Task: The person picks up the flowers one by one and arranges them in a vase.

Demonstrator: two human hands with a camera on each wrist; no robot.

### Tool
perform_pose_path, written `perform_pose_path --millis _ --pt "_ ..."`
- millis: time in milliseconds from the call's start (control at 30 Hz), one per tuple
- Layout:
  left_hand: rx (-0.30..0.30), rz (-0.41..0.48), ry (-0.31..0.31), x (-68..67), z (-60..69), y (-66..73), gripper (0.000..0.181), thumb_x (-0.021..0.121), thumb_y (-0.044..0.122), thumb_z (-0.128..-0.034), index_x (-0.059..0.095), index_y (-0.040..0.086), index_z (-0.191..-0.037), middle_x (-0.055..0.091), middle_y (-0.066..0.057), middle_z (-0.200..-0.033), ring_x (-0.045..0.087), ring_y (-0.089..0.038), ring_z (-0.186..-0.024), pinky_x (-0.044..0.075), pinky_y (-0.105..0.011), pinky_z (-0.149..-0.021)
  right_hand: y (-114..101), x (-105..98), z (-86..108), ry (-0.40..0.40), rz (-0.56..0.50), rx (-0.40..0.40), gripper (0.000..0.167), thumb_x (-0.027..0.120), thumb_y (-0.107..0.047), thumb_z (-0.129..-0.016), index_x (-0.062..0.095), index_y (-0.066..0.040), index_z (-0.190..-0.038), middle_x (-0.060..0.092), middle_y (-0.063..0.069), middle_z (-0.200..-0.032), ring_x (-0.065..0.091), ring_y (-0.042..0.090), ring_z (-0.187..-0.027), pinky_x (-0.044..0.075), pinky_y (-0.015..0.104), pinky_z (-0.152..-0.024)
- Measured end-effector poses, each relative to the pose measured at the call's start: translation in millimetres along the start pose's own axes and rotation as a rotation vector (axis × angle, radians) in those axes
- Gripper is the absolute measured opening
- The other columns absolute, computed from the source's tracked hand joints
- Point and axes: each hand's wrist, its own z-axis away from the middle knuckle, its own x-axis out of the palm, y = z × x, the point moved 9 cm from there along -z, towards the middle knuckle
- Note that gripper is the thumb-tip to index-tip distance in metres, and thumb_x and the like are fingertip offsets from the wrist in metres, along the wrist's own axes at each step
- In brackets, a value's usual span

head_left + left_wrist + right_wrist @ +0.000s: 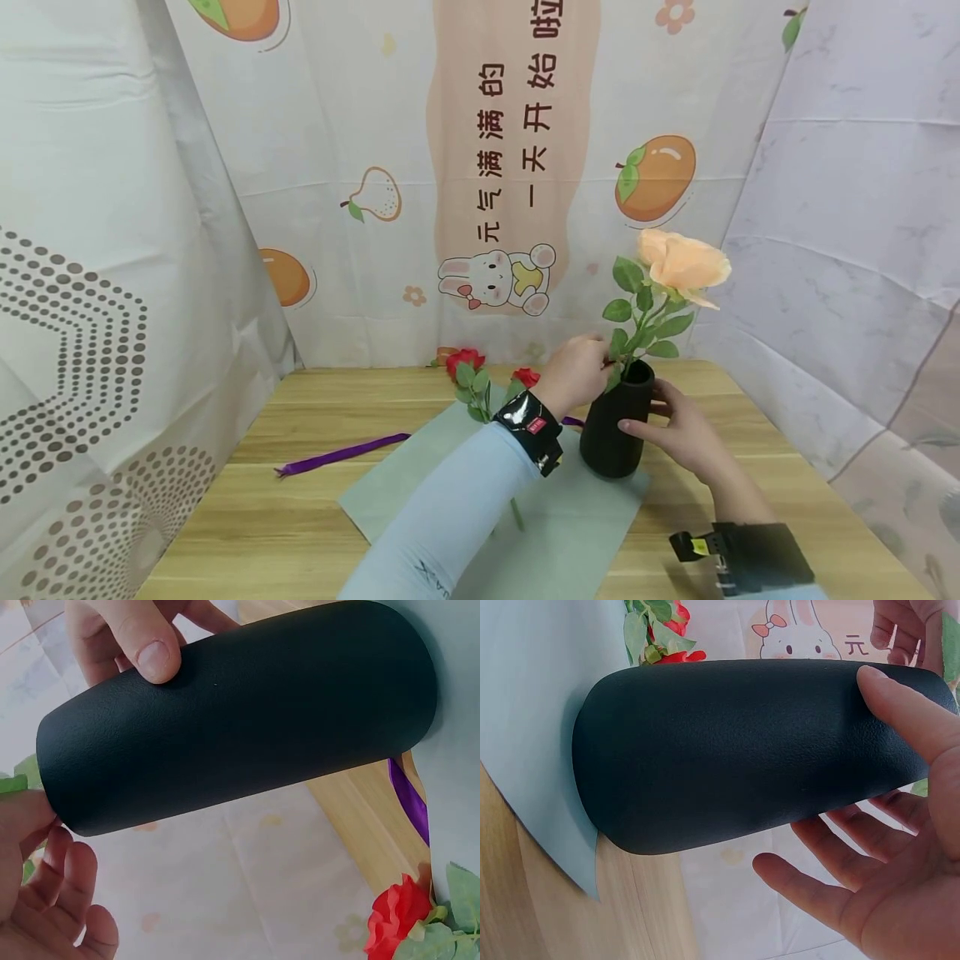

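A black vase (617, 429) stands upright at the right side of a pale green sheet (397, 492). From its mouth rises a peach rose (684, 265) with green leaves. My right hand (686, 429) grips the vase from the right, thumb on the near side and fingers round the far side, as the right wrist view shows. At the rim's left, my left hand (573, 375) pinches among the rose's lower leaves; the exact hold on the stem is mostly hidden. The left wrist view shows that thumb (30, 814) and forefinger meeting beside the rim.
Two red roses, one at the left (465, 362) and one nearer the vase (527, 377), lie on the sheet, partly behind my left arm. A purple ribbon (341, 454) stretches over the wooden table (247, 508). Printed cloths hang behind and at both sides.
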Motion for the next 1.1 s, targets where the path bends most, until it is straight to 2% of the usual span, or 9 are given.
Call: perform_pose_path --millis 100,333,567,667,800,867,1000,1100 --pt "-0.04 0.029 -0.021 2.8 -0.2 -3.4 0.012 0.068 0.026 -0.1001 0.077 0.018 -0.098 0.056 0.01 -0.087 0.052 -0.003 -0.074 0.042 -0.016 -0.062 -2.4 0.3 -0.1 -0.004 0.004 -0.006 0.091 0.08 -0.042 -0.088 0.032 0.0 -0.154 0.046 0.03 -0.144 0.049 0.056 -0.126 0.053 0.061 -0.089" --pt "-0.055 0.06 -0.04 2.4 0.0 -4.3 0.011 0.069 0.027 -0.0997 0.077 0.02 -0.098 0.057 0.011 -0.084 0.054 -0.002 -0.076 0.043 -0.016 -0.064 -4.0 -0.2 0.5 0.003 0.008 -0.01 0.09 0.08 -0.043 -0.088 0.034 -0.001 -0.153 0.048 0.03 -0.143 0.05 0.056 -0.126 0.053 0.06 -0.088" --pt "-0.148 0.305 -0.127 4.6 1.5 -14.4 0.007 0.069 0.018 -0.0974 0.074 0.015 -0.097 0.065 0.008 -0.083 0.058 -0.009 -0.073 0.048 -0.021 -0.062 -3.1 -0.1 1.4 0.005 0.014 -0.007 0.09 0.08 -0.043 -0.088 0.034 0.0 -0.153 0.048 0.03 -0.143 0.05 0.055 -0.126 0.052 0.061 -0.09" --pt "-0.174 0.353 -0.142 3.8 2.4 -18.0 0.008 0.067 0.017 -0.0973 0.071 0.014 -0.091 0.06 0.006 -0.075 0.055 -0.01 -0.066 0.045 -0.022 -0.055 -3.9 0.0 0.8 0.007 0.011 -0.012 0.09 0.08 -0.042 -0.089 0.034 0.0 -0.153 0.048 0.03 -0.143 0.05 0.055 -0.125 0.052 0.061 -0.09" --pt "-0.185 0.347 -0.134 0.5 4.2 -20.8 0.021 0.065 0.015 -0.0975 0.063 0.013 -0.077 0.049 0.004 -0.061 0.048 -0.01 -0.052 0.037 -0.022 -0.045 -6.2 0.4 0.6 0.003 0.008 -0.015 0.09 0.08 -0.042 -0.089 0.034 0.001 -0.153 0.047 0.031 -0.143 0.05 0.056 -0.125 0.052 0.062 -0.09" --pt "-0.18 0.338 -0.114 -2.7 5.6 -21.6 0.023 0.066 0.014 -0.0974 0.06 0.013 -0.075 0.046 0.003 -0.06 0.045 -0.01 -0.049 0.034 -0.022 -0.045 -8.0 0.4 1.2 0.002 0.002 -0.015 0.09 0.08 -0.041 -0.089 0.033 0.001 -0.153 0.047 0.031 -0.143 0.049 0.057 -0.125 0.051 0.062 -0.09" --pt "-0.145 0.352 -0.052 -10.6 6.9 -23.0 0.009 0.063 0.011 -0.098 0.068 0.014 -0.091 0.054 0.004 -0.072 0.05 -0.01 -0.059 0.039 -0.022 -0.051 -9.7 -0.4 2.5 0.004 -0.003 -0.01 0.089 0.08 -0.04 -0.089 0.033 0.001 -0.153 0.047 0.031 -0.143 0.049 0.056 -0.126 0.051 0.062 -0.091" --pt "-0.119 0.361 0.002 -15.8 6.7 -26.3 0.016 0.061 0.007 -0.0976 0.071 0.011 -0.109 0.06 0.005 -0.085 0.054 -0.009 -0.07 0.044 -0.02 -0.059 -9.5 -0.5 2.7 0.005 -0.01 -0.009 0.089 0.081 -0.038 -0.089 0.033 0.0 -0.154 0.047 0.03 -0.144 0.049 0.055 -0.126 0.051 0.062 -0.091"
